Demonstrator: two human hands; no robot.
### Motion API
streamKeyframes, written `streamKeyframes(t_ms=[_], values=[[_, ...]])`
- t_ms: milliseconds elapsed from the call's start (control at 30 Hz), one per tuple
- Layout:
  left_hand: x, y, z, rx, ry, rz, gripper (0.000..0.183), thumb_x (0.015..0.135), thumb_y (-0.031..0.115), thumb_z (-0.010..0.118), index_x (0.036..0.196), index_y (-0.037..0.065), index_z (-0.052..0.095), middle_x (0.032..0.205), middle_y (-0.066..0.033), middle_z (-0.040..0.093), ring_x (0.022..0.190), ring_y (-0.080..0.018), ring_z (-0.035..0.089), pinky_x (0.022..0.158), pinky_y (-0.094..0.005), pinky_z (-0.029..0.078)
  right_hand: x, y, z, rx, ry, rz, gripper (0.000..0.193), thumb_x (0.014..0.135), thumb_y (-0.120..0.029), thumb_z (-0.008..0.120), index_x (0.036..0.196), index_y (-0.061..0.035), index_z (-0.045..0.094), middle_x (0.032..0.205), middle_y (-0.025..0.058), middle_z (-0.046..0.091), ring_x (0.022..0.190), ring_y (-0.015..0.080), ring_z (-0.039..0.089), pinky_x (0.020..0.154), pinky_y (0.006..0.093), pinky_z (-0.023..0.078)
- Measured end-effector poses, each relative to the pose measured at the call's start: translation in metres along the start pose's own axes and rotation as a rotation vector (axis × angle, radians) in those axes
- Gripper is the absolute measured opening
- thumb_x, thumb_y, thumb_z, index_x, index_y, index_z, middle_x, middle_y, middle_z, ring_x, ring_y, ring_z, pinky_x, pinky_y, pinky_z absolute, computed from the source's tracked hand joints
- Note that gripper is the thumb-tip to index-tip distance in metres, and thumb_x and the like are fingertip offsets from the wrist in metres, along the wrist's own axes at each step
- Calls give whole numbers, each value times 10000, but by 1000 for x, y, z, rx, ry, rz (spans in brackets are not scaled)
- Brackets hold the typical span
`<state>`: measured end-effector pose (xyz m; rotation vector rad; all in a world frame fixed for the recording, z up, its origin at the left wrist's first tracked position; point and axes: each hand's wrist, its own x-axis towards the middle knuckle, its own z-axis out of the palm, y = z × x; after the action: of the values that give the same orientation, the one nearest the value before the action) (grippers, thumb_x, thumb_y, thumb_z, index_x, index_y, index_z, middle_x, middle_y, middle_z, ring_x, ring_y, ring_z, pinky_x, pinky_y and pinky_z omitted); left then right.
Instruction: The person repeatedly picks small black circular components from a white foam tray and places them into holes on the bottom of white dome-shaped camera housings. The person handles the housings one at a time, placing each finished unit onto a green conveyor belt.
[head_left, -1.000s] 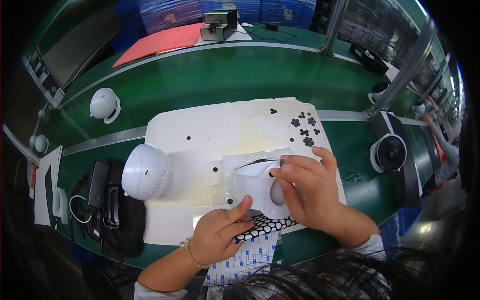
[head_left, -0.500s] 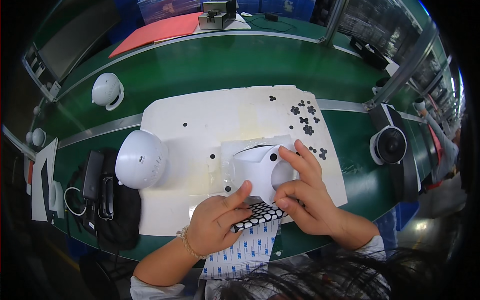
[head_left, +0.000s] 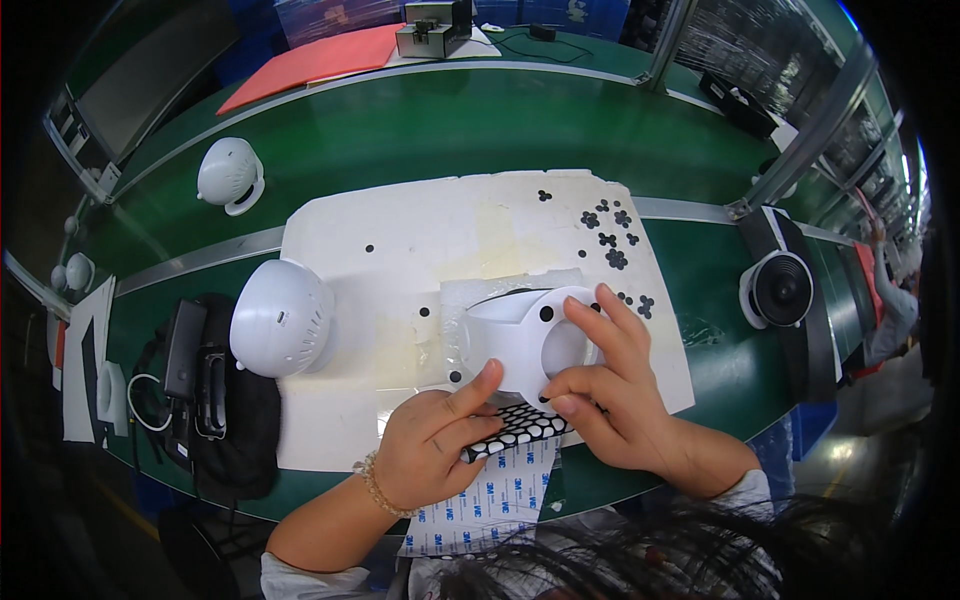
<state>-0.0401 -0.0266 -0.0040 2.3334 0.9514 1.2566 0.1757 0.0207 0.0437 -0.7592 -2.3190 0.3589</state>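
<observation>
Presently, shell (head_left: 512,362): lying on the foam pad (head_left: 455,312), near the middle of the card (head_left: 350,420), between both hands, with a round opening toward the right.
Near dot (head_left: 544,400): at the lower rim of the shell, right by the right fingertips; liable, as a judgement, to end up off-centre or creased through a slanted press, or to lift again by clinging to a finger.
Far dots (head_left: 547,314): on the upper edge of the shell; could be nudged out of place by a brush from the raised right fingers.
Foam pad: probably soft; might give under a hard push and let the shell rock.
Sheet (head_left: 522,432): close below the shell, above the liner (head_left: 480,515); could buckle under too tight a left grip.
Right hand (head_left: 622,402): thumb and forefinger nearly together in a narrow pinch by the near dot, other fingers spread and lifted beside the opening; gripping or merely pressing, cannot tell.
Left hand (head_left: 425,455): fingers closed on the sheet, thumb stretched up toward the shell; contact there, cannot tell; forearm slanted from the lower left.
</observation>
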Motion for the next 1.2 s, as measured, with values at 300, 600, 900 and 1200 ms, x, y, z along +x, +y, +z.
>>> streamKeyframes(t_ms=[300,600,900,1200], values=[[0,3,0,-30,-1,-42,277,579,-20,656,823,26,533,1290,-246,392,727,-230,629,624,-301,485,-23,-2,-6,-199,231,-40,338,669,-352,692,970,-206,645,1235,49,472,1180,281,341,945,438,225],[3,5,2,-84,35,-43,240,606,-29,663,804,21,537,1272,-262,404,722,-218,630,639,-290,487,-37,1,9,-396,370,-438,190,633,-216,712,815,-219,657,1071,-101,576,1130,172,388,943,381,245],[2,5,1,-31,8,-64,235,610,-30,648,814,12,539,1274,-258,403,758,-228,628,666,-300,495,-30,18,-5,273,185,306,67,782,-122,594,816,-72,622,1309,173,372,1257,367,243,1002,445,207],[3,5,1,-29,-14,-77,221,612,-29,644,809,14,551,1282,-241,405,780,-233,627,667,-300,496,-28,15,-6,196,135,236,82,781,-149,608,823,-82,631,1311,163,375,1257,367,237,1000,437,210]])
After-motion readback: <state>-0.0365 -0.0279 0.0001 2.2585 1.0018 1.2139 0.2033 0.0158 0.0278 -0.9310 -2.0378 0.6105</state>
